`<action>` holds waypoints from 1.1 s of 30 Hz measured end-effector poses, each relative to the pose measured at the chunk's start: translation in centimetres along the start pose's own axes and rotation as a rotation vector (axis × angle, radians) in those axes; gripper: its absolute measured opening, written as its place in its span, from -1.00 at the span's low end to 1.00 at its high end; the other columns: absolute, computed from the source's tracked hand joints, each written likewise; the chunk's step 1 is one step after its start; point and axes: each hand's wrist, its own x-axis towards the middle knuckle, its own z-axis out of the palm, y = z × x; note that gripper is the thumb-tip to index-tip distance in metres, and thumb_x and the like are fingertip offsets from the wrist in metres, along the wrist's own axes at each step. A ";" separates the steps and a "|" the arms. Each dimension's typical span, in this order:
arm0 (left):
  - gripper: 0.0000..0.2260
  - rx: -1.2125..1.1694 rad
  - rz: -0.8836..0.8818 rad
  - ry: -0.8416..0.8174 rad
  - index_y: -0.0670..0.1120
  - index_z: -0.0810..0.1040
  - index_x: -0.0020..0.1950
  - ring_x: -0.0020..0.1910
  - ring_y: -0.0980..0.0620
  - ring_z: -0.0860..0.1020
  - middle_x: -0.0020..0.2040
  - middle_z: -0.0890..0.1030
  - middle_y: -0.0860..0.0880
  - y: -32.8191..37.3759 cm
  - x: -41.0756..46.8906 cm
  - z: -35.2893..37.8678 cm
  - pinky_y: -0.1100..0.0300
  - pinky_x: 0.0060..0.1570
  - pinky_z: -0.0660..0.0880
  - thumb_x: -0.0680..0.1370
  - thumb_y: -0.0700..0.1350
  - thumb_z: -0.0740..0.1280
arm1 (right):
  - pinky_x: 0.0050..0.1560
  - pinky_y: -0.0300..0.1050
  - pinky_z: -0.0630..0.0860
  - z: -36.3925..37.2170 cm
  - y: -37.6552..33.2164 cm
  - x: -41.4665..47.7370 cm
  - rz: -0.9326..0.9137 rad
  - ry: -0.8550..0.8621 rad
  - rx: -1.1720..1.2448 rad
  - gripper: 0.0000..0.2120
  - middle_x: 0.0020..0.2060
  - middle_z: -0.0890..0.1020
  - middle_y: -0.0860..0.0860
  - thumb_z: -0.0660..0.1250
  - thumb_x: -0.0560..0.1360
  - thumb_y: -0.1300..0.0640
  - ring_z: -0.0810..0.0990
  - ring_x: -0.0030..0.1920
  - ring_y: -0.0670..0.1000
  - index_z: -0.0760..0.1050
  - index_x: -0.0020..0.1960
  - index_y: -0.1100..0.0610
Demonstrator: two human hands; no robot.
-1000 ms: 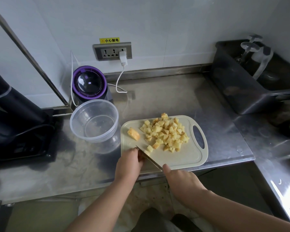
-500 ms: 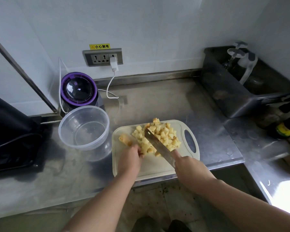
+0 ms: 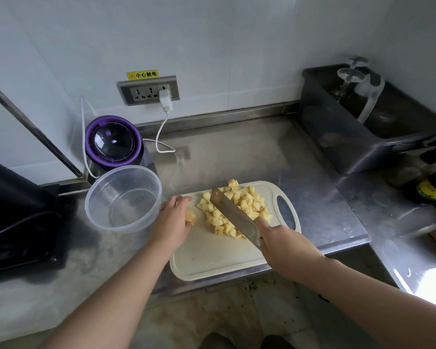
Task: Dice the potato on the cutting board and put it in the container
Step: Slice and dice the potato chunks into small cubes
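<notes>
I see the right hand (image 3: 285,245) gripping the knife (image 3: 233,215) (blade tilted over the potato dice (image 3: 247,202)) on the cutting board (image 3: 212,258). The left hand (image 3: 173,220) curls its fingers on one bigger chunk (image 3: 191,217) at the board's left edge, just beside the clear container (image 3: 122,197) on the desk (image 3: 237,152).

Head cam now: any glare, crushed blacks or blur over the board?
Head view: blown-out glare on the counter at lower right; the dark appliance at left is nearly black, no detail; potato cubes and knife are sharp, evenly lit; wide-angle stretch at the frame edges.
</notes>
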 end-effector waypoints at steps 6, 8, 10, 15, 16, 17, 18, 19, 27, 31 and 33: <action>-0.56 0.192 0.095 -0.190 -0.02 0.37 0.44 0.32 -0.07 0.40 0.39 0.38 -0.02 -1.3 2.4 0.2 0.08 0.26 0.39 0.57 -0.30 0.18 | -0.25 -0.05 0.60 0.2 0.3 0.3 -0.020 -0.024 0.013 -0.65 -0.27 0.46 -0.01 0.13 0.63 0.21 0.52 -0.33 0.00 0.13 0.36 0.08; -0.60 0.209 0.103 -0.195 -0.02 0.42 0.39 0.28 -0.06 0.42 0.36 0.39 -0.01 -1.5 2.8 0.1 0.11 0.23 0.39 0.57 -0.28 0.19 | -0.34 -0.12 0.53 0.5 0.5 0.3 -0.019 -0.007 0.038 -0.67 -0.33 0.42 -0.05 0.13 0.63 0.20 0.49 -0.38 -0.04 0.15 0.36 0.08; -0.61 0.216 0.120 -0.204 -0.02 0.44 0.37 0.25 -0.05 0.45 0.33 0.41 0.00 -1.6 2.8 0.1 0.11 0.19 0.41 0.56 -0.28 0.22 | -0.42 -0.19 0.43 0.6 0.5 0.3 -0.015 -0.004 0.039 -0.67 -0.35 0.39 -0.06 0.14 0.63 0.19 0.44 -0.41 -0.08 0.15 0.36 0.08; -0.73 0.220 0.147 -0.196 -0.01 0.43 0.28 0.08 -0.05 0.53 0.22 0.48 0.02 -1.6 1.6 -0.4 0.08 0.00 0.49 0.58 -0.14 0.28 | -0.22 -0.07 0.59 0.8 0.1 0.3 -0.011 -0.028 0.045 -0.67 -0.17 0.51 0.01 0.14 0.63 0.19 0.57 -0.26 0.02 0.17 0.35 0.08; -0.77 0.230 0.157 -0.174 -0.02 0.43 0.24 0.04 -0.04 0.54 0.19 0.50 0.02 -1.6 1.1 -0.4 0.07 -0.04 0.49 0.58 -0.12 0.28 | -0.18 -0.04 0.63 0.8 0.0 0.4 -0.008 -0.039 0.047 -0.65 -0.15 0.54 0.01 0.15 0.62 0.18 0.59 -0.25 0.01 0.15 0.36 0.06; -0.79 0.236 0.161 -0.147 -0.03 0.42 0.21 0.01 -0.05 0.55 0.16 0.52 0.01 -1.6 0.7 -0.4 0.06 -0.07 0.49 0.59 -0.10 0.27 | -0.16 -0.02 0.64 1.0 -0.2 0.4 -0.003 -0.046 0.052 -0.64 -0.12 0.56 0.01 0.17 0.62 0.18 0.60 -0.24 0.01 0.14 0.37 0.04; -0.81 0.236 0.162 -0.117 -0.04 0.42 0.19 -0.02 -0.06 0.55 0.13 0.53 0.00 -1.7 0.2 -0.3 0.05 -0.10 0.50 0.59 -0.09 0.27 | -0.15 0.00 0.65 1.1 -0.3 0.5 0.002 -0.045 0.063 -0.63 -0.11 0.57 0.01 0.17 0.62 0.17 0.61 -0.23 0.01 0.13 0.36 0.03; -0.82 0.231 0.163 -0.083 -0.06 0.42 0.18 -0.04 -0.08 0.56 0.11 0.54 -0.01 -1.8 -0.2 -0.2 0.04 -0.12 0.49 0.59 -0.08 0.26 | -0.15 0.00 0.65 1.2 -0.4 0.5 0.009 -0.042 0.070 -0.63 -0.10 0.57 0.02 0.17 0.62 0.16 0.61 -0.23 0.01 0.13 0.36 0.02; -0.86 0.127 0.195 0.077 -0.11 0.56 0.07 -0.17 -0.09 0.58 0.09 0.54 0.01 -2.5 -1.1 0.7 0.05 -0.25 0.51 0.53 -0.16 0.38 | -0.16 0.01 0.65 1.3 -0.7 0.7 0.002 -0.044 0.054 -0.64 -0.14 0.58 0.03 0.15 0.62 0.18 0.62 -0.23 0.03 0.13 0.36 0.05; -0.83 0.123 0.202 0.123 -0.10 0.60 0.06 -0.22 -0.05 0.58 0.07 0.52 0.01 -3.2 -1.2 1.6 0.06 -0.30 0.55 0.48 -0.20 0.43 | -0.15 0.02 0.65 1.4 -0.6 0.6 0.004 -0.048 0.057 -0.62 -0.12 0.59 0.04 0.16 0.62 0.19 0.62 -0.23 0.04 0.11 0.37 0.05; -0.80 0.119 0.201 0.134 -0.09 0.61 0.06 -0.25 -0.05 0.57 0.05 0.52 0.03 -3.4 -1.2 1.8 0.05 -0.35 0.56 0.45 -0.23 0.45 | -0.15 0.03 0.65 1.5 -0.5 0.6 0.012 -0.048 0.072 -0.62 -0.12 0.59 0.03 0.16 0.62 0.19 0.62 -0.22 0.04 0.11 0.37 0.04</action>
